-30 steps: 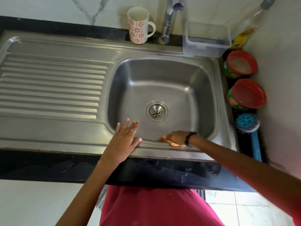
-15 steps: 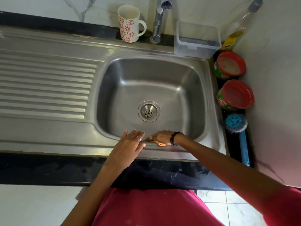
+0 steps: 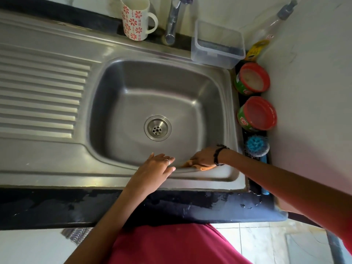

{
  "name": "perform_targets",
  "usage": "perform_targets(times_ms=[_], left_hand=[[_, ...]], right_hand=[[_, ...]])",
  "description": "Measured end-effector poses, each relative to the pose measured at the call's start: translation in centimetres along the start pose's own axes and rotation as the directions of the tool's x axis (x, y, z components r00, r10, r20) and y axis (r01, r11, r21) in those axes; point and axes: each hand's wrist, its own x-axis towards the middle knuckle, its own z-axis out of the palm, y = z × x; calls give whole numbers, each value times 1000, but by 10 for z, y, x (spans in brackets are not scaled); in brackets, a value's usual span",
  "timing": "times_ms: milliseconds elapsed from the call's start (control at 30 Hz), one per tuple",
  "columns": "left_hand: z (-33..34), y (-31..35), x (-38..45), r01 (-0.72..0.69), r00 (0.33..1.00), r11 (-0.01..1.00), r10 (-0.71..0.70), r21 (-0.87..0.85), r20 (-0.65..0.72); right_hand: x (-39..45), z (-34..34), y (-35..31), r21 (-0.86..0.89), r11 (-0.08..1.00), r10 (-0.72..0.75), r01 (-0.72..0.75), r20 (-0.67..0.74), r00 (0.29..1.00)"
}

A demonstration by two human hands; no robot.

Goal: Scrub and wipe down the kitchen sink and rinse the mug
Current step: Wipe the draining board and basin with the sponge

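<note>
The right hand (image 3: 204, 157) presses an orange cloth (image 3: 200, 165) against the near rim of the sink (image 3: 209, 178), fingers curled over the cloth so that only its edges show beneath the palm and toward the wrist, where a dark beaded bracelet sits. Half a second ago this hand and cloth lay closer to the left hand; now they have slid a little to the right along the rim, and a clear gap has opened between the two hands. The left hand (image 3: 154, 172) lies flat with relaxed, straight fingers on the same near rim, gripping nothing, a ring on one finger, its fingertips reaching over the edge of the basin, much where it was before. The basin holds only the drain (image 3: 157, 128) at the middle of its floor, well apart from both hands. The mug (image 3: 136, 20), white with red flowers, stands upright on the dark ledge behind the sink, just left of the tap (image 3: 172, 21), as in the earlier frames. To the tap's right sits a clear plastic container (image 3: 217, 44), and along the right-hand strip stand two red-lidded tubs (image 3: 253, 96) and a blue brush (image 3: 257, 145).
</note>
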Motion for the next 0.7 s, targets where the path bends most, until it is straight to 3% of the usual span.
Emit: perform_targets(times_ms=[100, 333, 533, 700], left_hand=[[4, 6, 9, 17, 999, 1000, -16, -26, 50], [7, 20, 31, 82, 986, 984, -56, -161, 156], [13, 24, 49, 94, 980, 980, -59, -178, 191], [20, 18, 55, 121, 964, 976, -71, -183, 255]], right_hand=[[-4, 0, 4, -3, 1000, -10, 10, 15, 1000], [22, -7, 41, -470, 882, 68, -12, 102, 992], [39, -46, 64, -613, 787, 121, -73, 36, 992], [44, -7, 51, -562, 827, 104, -34, 94, 990]])
